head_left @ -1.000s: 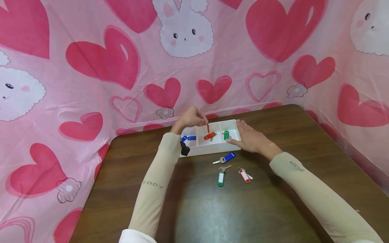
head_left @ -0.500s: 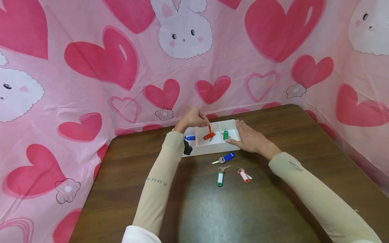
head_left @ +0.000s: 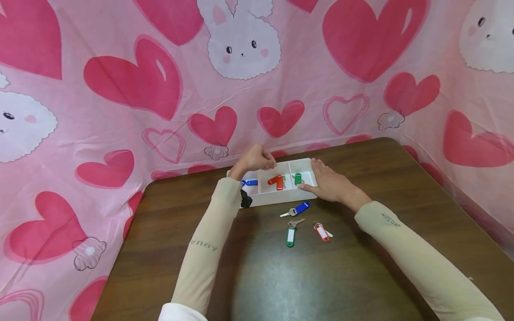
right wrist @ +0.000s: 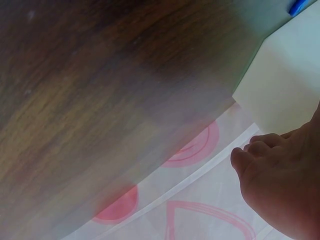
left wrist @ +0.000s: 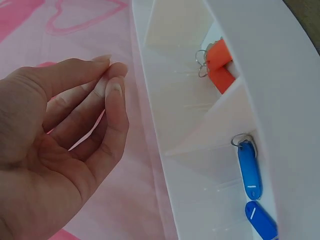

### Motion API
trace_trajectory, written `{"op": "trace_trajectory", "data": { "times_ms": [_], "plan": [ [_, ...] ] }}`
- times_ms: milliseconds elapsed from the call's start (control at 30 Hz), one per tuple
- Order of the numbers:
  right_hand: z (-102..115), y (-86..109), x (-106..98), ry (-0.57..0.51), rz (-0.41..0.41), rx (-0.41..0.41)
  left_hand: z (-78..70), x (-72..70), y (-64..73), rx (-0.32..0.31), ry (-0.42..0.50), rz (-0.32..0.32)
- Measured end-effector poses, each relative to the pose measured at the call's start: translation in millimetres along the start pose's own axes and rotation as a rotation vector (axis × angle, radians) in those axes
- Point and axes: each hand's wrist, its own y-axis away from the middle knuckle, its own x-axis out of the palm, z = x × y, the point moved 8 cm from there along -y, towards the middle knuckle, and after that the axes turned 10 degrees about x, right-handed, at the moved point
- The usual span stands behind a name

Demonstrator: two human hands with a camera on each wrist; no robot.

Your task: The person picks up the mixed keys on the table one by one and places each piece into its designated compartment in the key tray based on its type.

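White divided box [head_left: 277, 198], centre of head view: blue key tags [head_left: 252, 183] in left compartment, red key tags [head_left: 279, 183] in middle, green key tag [head_left: 298, 179] at right. Perhaps over half in. Left out, on bench [head_left: 341, 276] below: blue-tagged key [head_left: 303, 207], green-tagged key [head_left: 291, 237], red-tagged key [head_left: 322, 232]. My left hand [head_left: 255, 158] empty, fingers loosely curled near the upper rim; my right hand [head_left: 331, 182], fingers extended, against the right end.

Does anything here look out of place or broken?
Nothing looks broken, but the blue tag, green tag and red tag lie loose outside the white tray, odd since it holds other tags separated by colour.
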Motion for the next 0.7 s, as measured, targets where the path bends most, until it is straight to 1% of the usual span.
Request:
{"op": "trace_trajectory", "data": {
  "times_ms": [133, 233, 400, 567, 700],
  "plan": [
    [1, 0.6, 1, -0.007, 0.004, -0.002, -2.1, 1.5, 7.4, 0.054, -0.041, -0.014],
    [1, 0.7, 2, -0.006, 0.005, -0.003, -2.4, 2.7, 13.3, 0.08, -0.069, -0.019],
    [-1, -0.4, 3, -0.002, -0.004, -0.002, -4.1, 0.7, 23.0, 0.088, -0.079, -0.033],
    [-1, -0.8, 3, 0.006, -0.006, -0.009, -7.1, -4.2, 33.8, 0.086, -0.132, -0.044],
    [0, 0.1, 2, 0.021, -0.011, -0.01, -7.4, -9.3, 43.7, 0.091, -0.152, -0.06]
  ]
}}
